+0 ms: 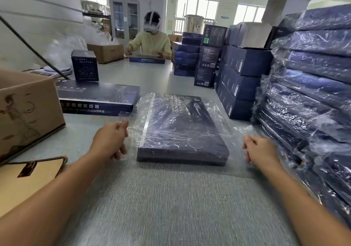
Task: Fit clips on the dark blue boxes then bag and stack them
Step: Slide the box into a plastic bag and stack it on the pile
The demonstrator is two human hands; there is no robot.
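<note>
grey table (pixel 171 198): bagged box (pixel 182 131) between hands, bagged stack (pixel 313 93) right

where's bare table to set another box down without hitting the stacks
Widest free patch: the grey table near you, between your forearms, below the bagged box. A second strip runs beyond it toward the far person. Crowded: bagged stack on the right, cardboard carton and unbagged box on the left.

both bare forearms reach forward, spread wide apart. left hand (pixel 111 139) palm inward, thumb and forefinger pinched, other fingers curled down. right hand (pixel 259 149) closed in loose fist, thumb pressed on forefinger, knuckles up. wrists straight, level.
</note>
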